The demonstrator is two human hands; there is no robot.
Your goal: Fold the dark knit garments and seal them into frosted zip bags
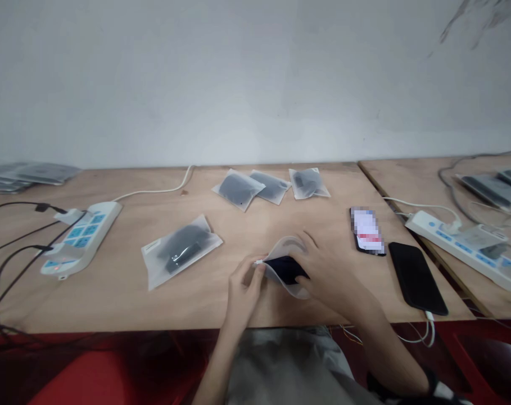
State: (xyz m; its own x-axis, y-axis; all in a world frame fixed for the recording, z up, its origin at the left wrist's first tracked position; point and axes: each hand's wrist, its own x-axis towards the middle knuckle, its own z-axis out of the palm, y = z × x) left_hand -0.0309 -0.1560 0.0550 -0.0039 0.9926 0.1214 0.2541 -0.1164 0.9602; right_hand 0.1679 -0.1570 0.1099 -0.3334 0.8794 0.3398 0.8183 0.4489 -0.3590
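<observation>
A frosted plastic zip bag [277,248] is held upright-tilted near the table's front edge, its mouth gaping towards me. Inside it shows something dark navy or black [284,270], whose kind I cannot make out. My left hand [243,284] pinches the bag's left corner between thumb and fingers, by a small white zip slider [258,262]. On the other side, my right hand [318,273] grips the bag's right edge, thumb at the opening beside the dark contents; its other fingers are partly hidden. Left of my hands lies a filled frosted bag [181,250] with a black item in it.
Several filled bags [239,190] lie towards the wall. To the right are a lit phone [367,230] and a black phone [417,278] with a white cable. Power strips stand left [84,239] and right [466,247]. More bags [27,173] are stacked far left.
</observation>
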